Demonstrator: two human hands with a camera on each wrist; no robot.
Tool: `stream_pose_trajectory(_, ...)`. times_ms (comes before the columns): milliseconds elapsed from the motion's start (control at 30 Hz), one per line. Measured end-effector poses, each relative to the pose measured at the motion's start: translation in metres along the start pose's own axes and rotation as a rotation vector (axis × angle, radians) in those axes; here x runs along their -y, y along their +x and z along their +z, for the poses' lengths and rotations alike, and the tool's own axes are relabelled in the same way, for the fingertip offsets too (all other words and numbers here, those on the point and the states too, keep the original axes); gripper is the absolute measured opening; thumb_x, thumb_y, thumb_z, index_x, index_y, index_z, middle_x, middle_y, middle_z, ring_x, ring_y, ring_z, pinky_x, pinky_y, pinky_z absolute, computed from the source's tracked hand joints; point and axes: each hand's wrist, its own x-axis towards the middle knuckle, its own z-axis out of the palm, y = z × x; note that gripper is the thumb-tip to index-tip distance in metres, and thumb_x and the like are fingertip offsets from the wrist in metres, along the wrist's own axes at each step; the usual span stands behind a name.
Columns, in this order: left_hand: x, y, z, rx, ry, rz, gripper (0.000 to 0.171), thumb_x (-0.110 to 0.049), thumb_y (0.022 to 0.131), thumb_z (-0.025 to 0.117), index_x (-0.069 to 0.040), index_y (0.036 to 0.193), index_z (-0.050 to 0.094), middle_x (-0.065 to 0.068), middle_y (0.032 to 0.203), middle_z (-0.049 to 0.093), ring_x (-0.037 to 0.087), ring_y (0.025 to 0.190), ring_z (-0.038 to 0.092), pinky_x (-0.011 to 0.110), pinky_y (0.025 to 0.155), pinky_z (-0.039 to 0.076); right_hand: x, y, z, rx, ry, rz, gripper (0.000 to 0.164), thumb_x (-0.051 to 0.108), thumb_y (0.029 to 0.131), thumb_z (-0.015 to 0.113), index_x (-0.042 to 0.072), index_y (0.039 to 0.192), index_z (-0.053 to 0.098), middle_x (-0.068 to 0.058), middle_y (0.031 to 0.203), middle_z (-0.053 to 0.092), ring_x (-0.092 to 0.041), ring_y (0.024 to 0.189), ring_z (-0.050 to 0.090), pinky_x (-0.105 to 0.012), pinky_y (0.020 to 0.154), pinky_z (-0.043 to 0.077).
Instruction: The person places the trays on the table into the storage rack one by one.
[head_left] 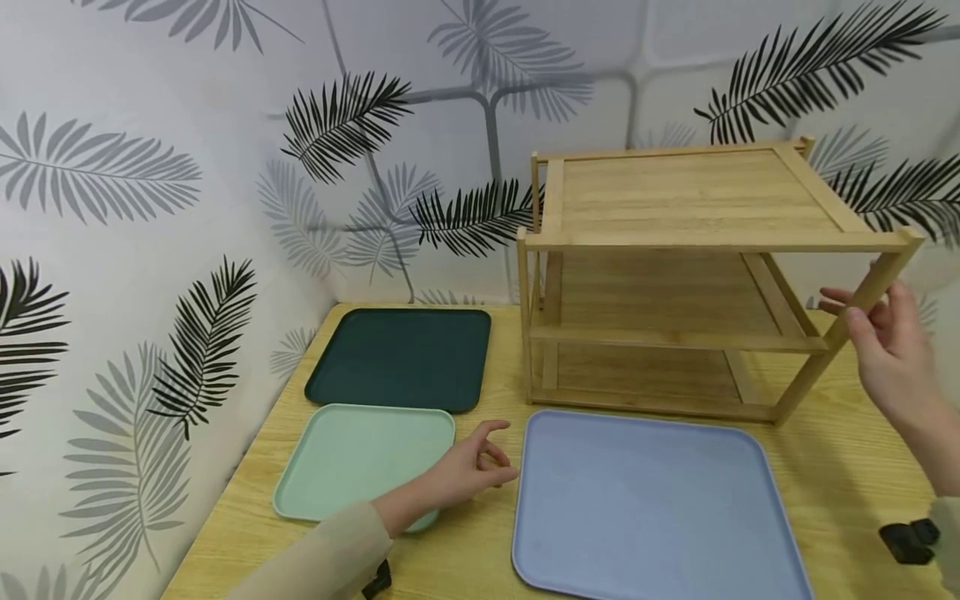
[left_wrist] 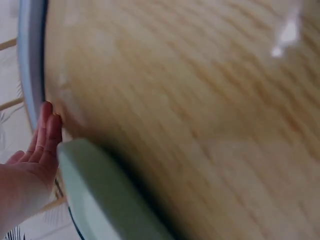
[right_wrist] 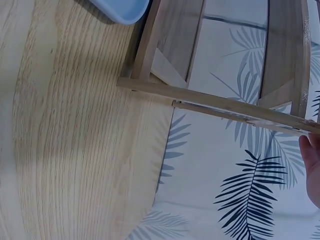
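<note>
A three-tier wooden rack [head_left: 705,196] stands on the table against the papered wall. My right hand [head_left: 900,354] is at its front right post [head_left: 806,383], thumb on the near side and fingers passing behind it. In the right wrist view, the right hand [right_wrist: 312,167] shows only partly, fingertips at the post [right_wrist: 215,101]. My left hand [head_left: 468,471] holds nothing, its fingers loosely bent. It hovers between a light green tray [head_left: 367,454] and a blue tray [head_left: 652,500]. The left wrist view shows the left hand [left_wrist: 42,145] beside the green tray's rim [left_wrist: 95,185].
A dark green tray [head_left: 401,354] lies behind the light green one, near the wall. The blue tray sits right before the rack's bottom shelf. Leaf-patterned wall covering [head_left: 225,208] bounds the wood-grain table [head_left: 247,508] at the left and back.
</note>
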Motion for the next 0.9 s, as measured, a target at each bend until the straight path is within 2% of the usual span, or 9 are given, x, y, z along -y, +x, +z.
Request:
stream_pose_trajectory(100, 0.002, 0.003, 0.007, 0.034, -0.017, -0.003, 0.065, -0.017, 0.09, 0.071, -0.006, 0.144, 0.037, 0.002, 0.095, 0.064, 0.016, 0.073, 0.064, 0.026, 0.057, 0.049, -0.001, 0.003, 0.002, -0.003, 0.019, -0.008, 0.053, 0.007, 0.105, 0.031, 0.02, 0.155, 0.016, 0.02, 0.116, 0.052, 0.01, 0.103, 0.05, -0.018, 0.101, 0.031)
stream_pose_trajectory(167, 0.003, 0.003, 0.01, 0.05, -0.018, 0.008, 0.064, -0.014, 0.088, 0.074, -0.006, 0.142, 0.04, 0.002, 0.091, 0.064, 0.015, 0.071, 0.063, 0.025, 0.056, 0.048, -0.003, 0.003, 0.003, -0.009, 0.014, -0.001, 0.054, 0.007, 0.105, 0.031, 0.021, 0.155, 0.016, 0.02, 0.11, 0.054, 0.009, 0.099, 0.053, -0.014, 0.094, 0.036)
stream_pose_trajectory(333, 0.003, 0.001, 0.017, 0.073, 0.047, 0.051, 0.066, -0.006, 0.081, 0.079, -0.007, 0.138, 0.044, 0.001, 0.084, 0.063, 0.009, 0.068, 0.06, 0.02, 0.06, 0.046, -0.008, 0.002, 0.005, -0.004, -0.008, 0.008, 0.056, 0.006, 0.105, 0.032, 0.021, 0.156, 0.015, 0.023, 0.099, 0.055, 0.009, 0.092, 0.054, -0.007, 0.077, 0.039)
stream_pose_trajectory(533, 0.0, 0.002, 0.021, 0.077, 0.124, 0.056, 0.063, -0.003, 0.078, 0.08, -0.009, 0.133, 0.049, -0.004, 0.074, 0.06, 0.007, 0.062, 0.056, 0.019, 0.059, 0.046, -0.01, 0.001, 0.004, -0.004, -0.027, 0.011, 0.056, 0.007, 0.105, 0.033, 0.021, 0.156, 0.017, 0.026, 0.094, 0.056, 0.01, 0.09, 0.054, -0.004, 0.076, 0.039)
stream_pose_trajectory(733, -0.004, 0.007, 0.026, 0.043, 0.14, 0.023, 0.056, 0.003, 0.076, 0.077, -0.008, 0.125, 0.052, -0.003, 0.07, 0.057, 0.006, 0.054, 0.056, 0.019, 0.052, 0.045, -0.01, 0.001, 0.002, -0.007, -0.051, 0.026, 0.056, 0.008, 0.105, 0.033, 0.023, 0.156, 0.015, 0.026, 0.093, 0.055, 0.01, 0.089, 0.053, -0.003, 0.075, 0.039)
stream_pose_trajectory(900, -0.007, 0.008, 0.031, -0.023, 0.065, -0.028, 0.049, 0.008, 0.076, 0.072, -0.009, 0.118, 0.055, -0.001, 0.069, 0.057, 0.01, 0.051, 0.055, 0.022, 0.047, 0.046, -0.011, 0.003, 0.0, -0.015, -0.053, 0.021, 0.056, 0.008, 0.105, 0.033, 0.022, 0.156, 0.015, 0.025, 0.092, 0.055, 0.009, 0.089, 0.053, -0.003, 0.075, 0.039)
